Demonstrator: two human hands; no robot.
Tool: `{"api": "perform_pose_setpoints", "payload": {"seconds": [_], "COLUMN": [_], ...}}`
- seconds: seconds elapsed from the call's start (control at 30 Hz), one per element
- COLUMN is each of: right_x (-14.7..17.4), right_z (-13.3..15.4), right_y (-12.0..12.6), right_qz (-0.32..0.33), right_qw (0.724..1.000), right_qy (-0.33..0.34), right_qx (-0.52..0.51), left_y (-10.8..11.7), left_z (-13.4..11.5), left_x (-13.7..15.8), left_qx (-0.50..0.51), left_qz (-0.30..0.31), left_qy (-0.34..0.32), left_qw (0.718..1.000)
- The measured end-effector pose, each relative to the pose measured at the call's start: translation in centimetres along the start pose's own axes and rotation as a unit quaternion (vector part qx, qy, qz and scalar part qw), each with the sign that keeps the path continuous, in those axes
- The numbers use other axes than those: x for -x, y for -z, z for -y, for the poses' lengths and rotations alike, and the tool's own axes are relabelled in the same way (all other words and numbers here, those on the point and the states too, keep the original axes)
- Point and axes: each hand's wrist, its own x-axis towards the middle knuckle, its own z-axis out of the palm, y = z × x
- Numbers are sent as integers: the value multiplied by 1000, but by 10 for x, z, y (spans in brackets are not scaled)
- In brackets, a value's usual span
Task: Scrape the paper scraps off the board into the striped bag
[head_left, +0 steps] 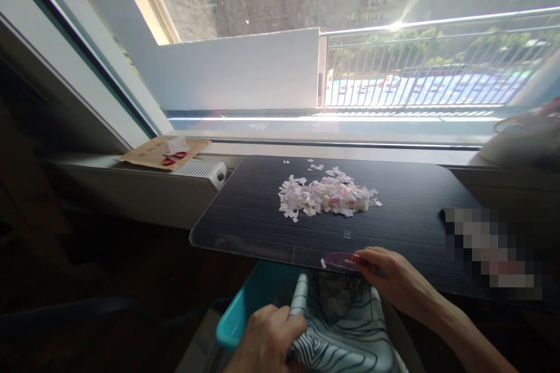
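Observation:
My left hand [271, 332] grips the near-left rim of a pale container with black wavy lines [345, 347], possibly a bag or soft bin. Whitish scraps lie inside it, in shadow. At the table's front edge, just above that opening, my right hand [387, 271] pinches a flat, translucent pink piece with a rounded edge [340, 260]. The piece lies against the tabletop, and one small white paper scrap [323, 263] is beside its left end. Farther back, a heap of small cut paper scraps [328, 193] is spread on the dark table [245, 210].
A turquoise tub [236, 315] stands under the table edge, left of the patterned container. Red-handled scissors [175, 157] rest on a brown paper envelope [149, 152] on the sill by a radiator [203, 170]. A blurred-out object [490, 253] lies at the table's right.

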Motion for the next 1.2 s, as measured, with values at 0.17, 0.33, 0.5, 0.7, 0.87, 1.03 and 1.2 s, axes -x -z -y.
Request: {"api": "perform_pose_setpoints", "payload": {"seconds": [0.17,0.33,0.5,0.7,0.87,1.03,1.2], "right_x": [-2,11,14,0,2,6,10], "right_z": [7,14,-17,-41,-13,6,13], "right_y": [-3,1,11,8,-4,-5,-2], "right_qz": [-25,23,-104,-147,-107,-30,-21], "right_qw": [1000,999,994,984,993,999,999], "right_qy": [11,27,-34,-82,-42,-9,-14], "right_qx": [2,-8,14,55,32,-17,-23], "left_y": [5,4,-1,-8,-7,-3,-1], "left_z": [-2,0,-14,-40,-54,-59,-60], "left_x": [0,0,-18,-53,-64,-64,-64], "left_qx": [6,-13,-101,-151,-155,-149,-158], "left_qz": [4,37,58,78,81,95,95], "left_qy": [14,26,-74,-228,-247,-234,-236], "left_qw": [1000,999,990,959,953,956,954]}}
